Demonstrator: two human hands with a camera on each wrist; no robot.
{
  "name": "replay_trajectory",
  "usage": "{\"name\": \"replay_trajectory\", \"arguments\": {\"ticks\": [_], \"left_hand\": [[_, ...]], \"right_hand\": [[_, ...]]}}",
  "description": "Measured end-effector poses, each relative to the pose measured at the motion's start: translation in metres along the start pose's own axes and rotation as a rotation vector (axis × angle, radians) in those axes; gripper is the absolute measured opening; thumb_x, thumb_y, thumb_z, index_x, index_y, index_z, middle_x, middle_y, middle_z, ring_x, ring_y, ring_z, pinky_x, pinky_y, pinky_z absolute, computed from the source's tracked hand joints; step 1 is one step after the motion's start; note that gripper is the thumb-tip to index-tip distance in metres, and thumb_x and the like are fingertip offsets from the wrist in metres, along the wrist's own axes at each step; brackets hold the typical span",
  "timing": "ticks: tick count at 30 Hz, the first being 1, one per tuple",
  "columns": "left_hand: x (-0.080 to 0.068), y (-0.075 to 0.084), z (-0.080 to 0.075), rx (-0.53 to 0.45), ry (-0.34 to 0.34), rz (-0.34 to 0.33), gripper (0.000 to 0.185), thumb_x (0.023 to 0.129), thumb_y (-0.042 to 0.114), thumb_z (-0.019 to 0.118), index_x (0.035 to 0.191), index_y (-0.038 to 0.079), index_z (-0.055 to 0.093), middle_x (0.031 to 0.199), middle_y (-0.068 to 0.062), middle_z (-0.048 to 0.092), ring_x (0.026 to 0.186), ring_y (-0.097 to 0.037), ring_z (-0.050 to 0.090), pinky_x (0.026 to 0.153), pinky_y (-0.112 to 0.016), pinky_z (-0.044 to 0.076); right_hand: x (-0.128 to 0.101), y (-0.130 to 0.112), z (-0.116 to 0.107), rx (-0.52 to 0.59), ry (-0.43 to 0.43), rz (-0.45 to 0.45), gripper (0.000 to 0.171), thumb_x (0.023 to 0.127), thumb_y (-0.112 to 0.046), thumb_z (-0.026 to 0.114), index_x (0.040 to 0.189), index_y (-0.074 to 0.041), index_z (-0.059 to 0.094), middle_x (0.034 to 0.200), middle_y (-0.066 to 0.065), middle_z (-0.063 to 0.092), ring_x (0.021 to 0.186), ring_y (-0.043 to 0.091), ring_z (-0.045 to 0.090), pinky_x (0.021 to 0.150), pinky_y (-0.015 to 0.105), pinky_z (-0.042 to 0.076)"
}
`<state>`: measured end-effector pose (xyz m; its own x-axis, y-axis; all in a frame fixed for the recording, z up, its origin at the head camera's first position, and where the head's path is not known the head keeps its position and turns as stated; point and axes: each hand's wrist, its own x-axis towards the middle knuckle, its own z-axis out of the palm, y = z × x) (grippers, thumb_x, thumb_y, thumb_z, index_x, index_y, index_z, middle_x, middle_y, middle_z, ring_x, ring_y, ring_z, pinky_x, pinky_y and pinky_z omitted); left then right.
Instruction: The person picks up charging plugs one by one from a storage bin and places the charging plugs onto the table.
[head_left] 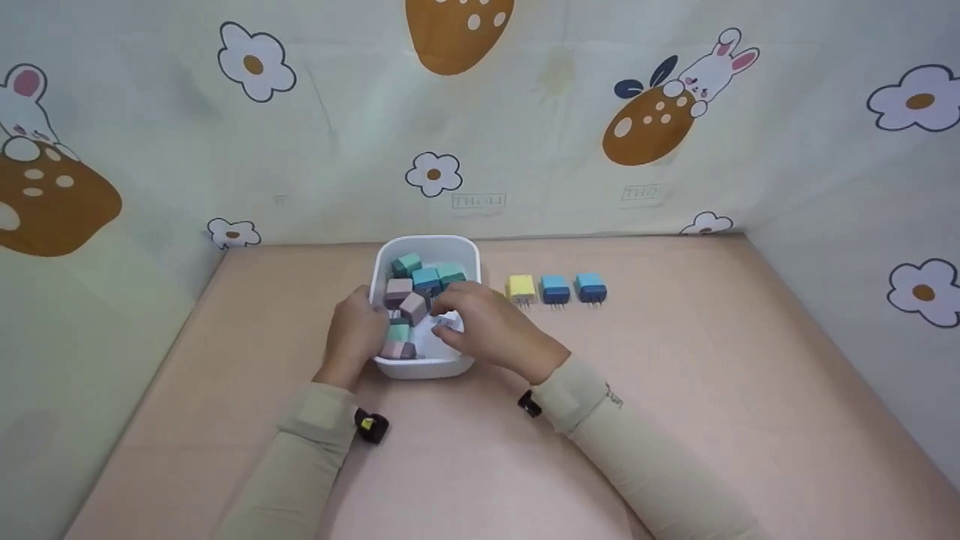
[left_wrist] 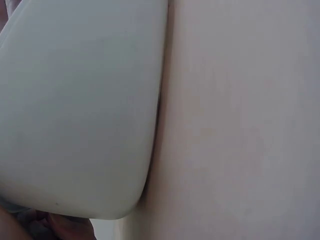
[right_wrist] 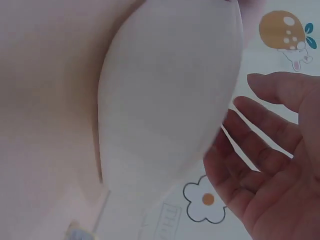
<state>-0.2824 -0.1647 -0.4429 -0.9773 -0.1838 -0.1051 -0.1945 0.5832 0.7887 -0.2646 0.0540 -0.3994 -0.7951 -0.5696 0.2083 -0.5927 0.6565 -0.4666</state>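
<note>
A white plastic tub (head_left: 424,369) stands on the table, holding several small two-toned blocks in teal, blue and pink. My left hand (head_left: 355,330) grips the tub's left side. In the left wrist view the tub's wall (left_wrist: 80,110) fills the left half, and only a bit of the hand (left_wrist: 70,227) shows at the bottom. My right hand (head_left: 487,326) reaches over the right rim, thumb and fingers apart and loosely bent, close to a pink block (head_left: 413,308). The right wrist view shows this hand (right_wrist: 270,170) beside the tub's wall (right_wrist: 165,100), nothing between its fingers.
Right of the tub, a yellow block (head_left: 520,289), a blue block (head_left: 555,289) and another blue block (head_left: 591,288) stand in a row, thin dark prongs at their near sides. A patterned cloth wall (head_left: 337,180) rises behind the pinkish table (head_left: 712,375).
</note>
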Motion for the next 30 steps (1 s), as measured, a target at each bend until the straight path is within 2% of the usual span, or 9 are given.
{"name": "replay_trajectory", "arguments": {"ticks": [7, 13, 19, 24, 27, 30], "left_hand": [[0.001, -0.001, -0.001, -0.006, -0.008, 0.001, 0.047, 0.110, 0.011, 0.043, 0.155, -0.004, 0.045, 0.150, -0.025, 0.056, 0.127, -0.038, 0.061, 0.113, -0.056, 0.048], [0.002, -0.003, -0.002, 0.033, 0.024, 0.055, 0.045, 0.107, 0.009, 0.043, 0.148, -0.007, 0.051, 0.143, -0.027, 0.061, 0.122, -0.039, 0.062, 0.110, -0.058, 0.049], [0.003, -0.004, 0.000, 0.016, 0.026, 0.059, 0.045, 0.106, 0.008, 0.043, 0.148, -0.008, 0.051, 0.141, -0.028, 0.062, 0.122, -0.040, 0.064, 0.109, -0.057, 0.051], [0.001, -0.005, -0.002, 0.014, 0.022, 0.054, 0.045, 0.107, 0.008, 0.043, 0.149, -0.008, 0.050, 0.143, -0.029, 0.061, 0.121, -0.039, 0.064, 0.109, -0.057, 0.051], [0.001, -0.004, -0.002, 0.015, 0.010, 0.042, 0.045, 0.108, 0.009, 0.043, 0.150, -0.008, 0.049, 0.144, -0.028, 0.060, 0.122, -0.038, 0.063, 0.111, -0.057, 0.049], [0.002, -0.002, -0.002, 0.024, 0.012, 0.047, 0.046, 0.107, 0.009, 0.043, 0.150, -0.007, 0.049, 0.145, -0.027, 0.060, 0.124, -0.038, 0.063, 0.112, -0.057, 0.048]], "right_hand": [[0.012, 0.003, 0.016, -0.119, -0.033, -0.019, 0.032, 0.099, -0.017, 0.077, 0.131, -0.014, 0.073, 0.133, -0.001, 0.066, 0.131, 0.017, 0.058, 0.114, 0.032, 0.048], [0.022, 0.003, 0.021, -0.264, -0.136, -0.054, 0.046, 0.104, -0.018, 0.070, 0.149, -0.018, 0.062, 0.157, 0.001, 0.055, 0.150, 0.020, 0.046, 0.126, 0.037, 0.033], [0.033, 0.001, 0.027, -0.273, -0.204, -0.039, 0.055, 0.106, -0.018, 0.066, 0.160, -0.019, 0.051, 0.168, 0.001, 0.042, 0.158, 0.024, 0.034, 0.129, 0.044, 0.026], [0.039, 0.003, 0.038, -0.355, -0.273, -0.058, 0.062, 0.107, -0.025, 0.062, 0.166, -0.026, 0.041, 0.175, -0.003, 0.030, 0.162, 0.031, 0.023, 0.128, 0.055, 0.024], [0.038, 0.006, 0.039, -0.378, -0.285, -0.067, 0.062, 0.108, -0.027, 0.060, 0.167, -0.027, 0.039, 0.175, -0.004, 0.030, 0.162, 0.031, 0.024, 0.128, 0.056, 0.024], [0.038, 0.007, 0.038, -0.358, -0.258, -0.064, 0.062, 0.106, -0.023, 0.062, 0.165, -0.026, 0.043, 0.172, -0.004, 0.036, 0.160, 0.028, 0.030, 0.129, 0.053, 0.024]]}}
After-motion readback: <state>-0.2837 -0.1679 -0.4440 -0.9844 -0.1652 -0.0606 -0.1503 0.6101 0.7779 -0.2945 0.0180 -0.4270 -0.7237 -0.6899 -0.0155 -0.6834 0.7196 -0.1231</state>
